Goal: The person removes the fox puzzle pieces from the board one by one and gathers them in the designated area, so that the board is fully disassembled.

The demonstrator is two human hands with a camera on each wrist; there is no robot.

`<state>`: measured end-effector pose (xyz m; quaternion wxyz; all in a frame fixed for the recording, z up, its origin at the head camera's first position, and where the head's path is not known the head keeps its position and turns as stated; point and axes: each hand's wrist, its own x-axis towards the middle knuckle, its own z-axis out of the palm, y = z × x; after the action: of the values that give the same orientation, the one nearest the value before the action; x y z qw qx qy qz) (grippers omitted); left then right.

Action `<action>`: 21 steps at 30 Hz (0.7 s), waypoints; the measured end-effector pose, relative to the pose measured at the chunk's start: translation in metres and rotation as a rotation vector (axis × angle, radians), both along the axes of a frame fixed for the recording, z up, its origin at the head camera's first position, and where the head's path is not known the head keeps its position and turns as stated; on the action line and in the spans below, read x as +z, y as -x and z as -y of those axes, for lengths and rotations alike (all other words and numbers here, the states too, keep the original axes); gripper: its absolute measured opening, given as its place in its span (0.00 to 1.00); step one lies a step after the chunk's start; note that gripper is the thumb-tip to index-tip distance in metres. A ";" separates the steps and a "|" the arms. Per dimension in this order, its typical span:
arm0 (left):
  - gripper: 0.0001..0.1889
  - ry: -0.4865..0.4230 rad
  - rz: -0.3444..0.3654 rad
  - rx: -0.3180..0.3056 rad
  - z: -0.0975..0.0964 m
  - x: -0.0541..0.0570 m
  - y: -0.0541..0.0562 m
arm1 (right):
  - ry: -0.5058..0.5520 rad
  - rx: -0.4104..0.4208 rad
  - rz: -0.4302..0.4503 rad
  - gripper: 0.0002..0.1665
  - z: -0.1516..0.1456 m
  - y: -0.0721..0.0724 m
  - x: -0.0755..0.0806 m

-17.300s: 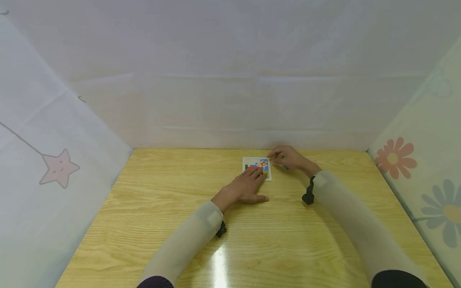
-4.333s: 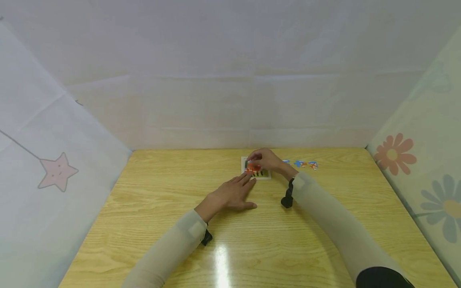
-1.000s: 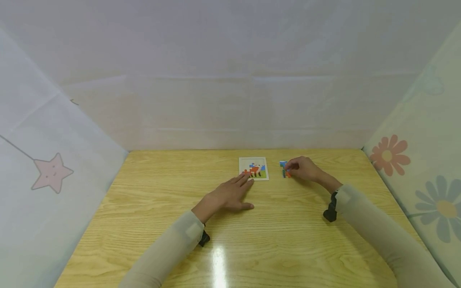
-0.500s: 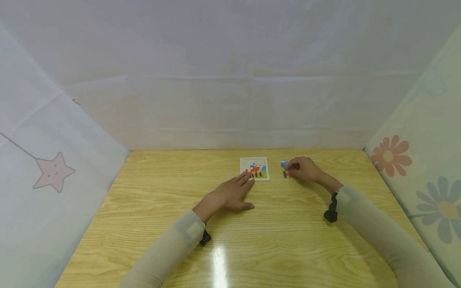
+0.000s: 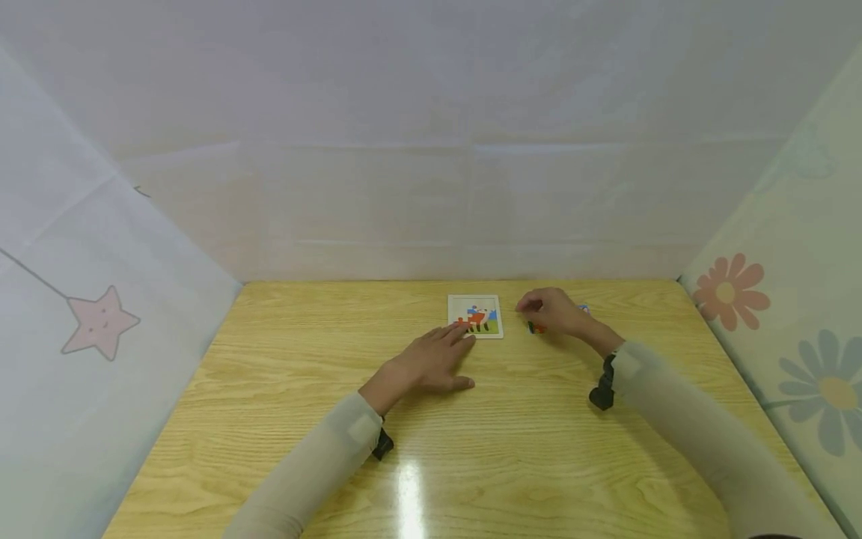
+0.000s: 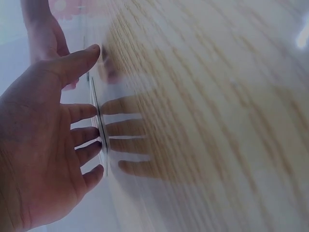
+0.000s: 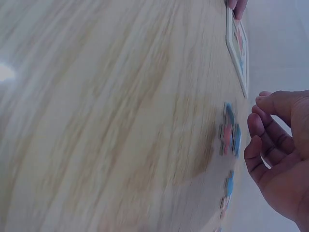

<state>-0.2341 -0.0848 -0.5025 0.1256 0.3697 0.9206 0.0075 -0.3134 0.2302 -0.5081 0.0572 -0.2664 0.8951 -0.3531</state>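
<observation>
Steadying, seemingly, the puzzle frame (image 5: 463,304) far on the table (image 5: 316,359) — left hand (image 5: 427,365) spread, fingertips at its near-left corner; right hand (image 5: 557,311) over loose pieces (image 5: 536,328) rightward — whether pinching one cannot be told.

Jigsaw tray (image 5: 461,303), 1: square, white-rimmed, flat on tabletop (image 5: 303,359); upper area unfilled. Fitted pieces (image 5: 480,318): red-and-white animal over green. Loose jigsaw pieces (image 7: 226,137): blue and red, flat, 1 cluster near tray's right, others farther right.
</observation>
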 end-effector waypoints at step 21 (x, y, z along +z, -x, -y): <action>0.45 -0.024 -0.029 -0.012 0.003 0.000 0.001 | 0.053 0.080 0.064 0.16 0.068 0.021 0.000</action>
<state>-0.2354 -0.0881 -0.5027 0.1079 0.3769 0.9199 0.0127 -0.3340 0.1620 -0.5085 0.0926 -0.2919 0.8719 -0.3822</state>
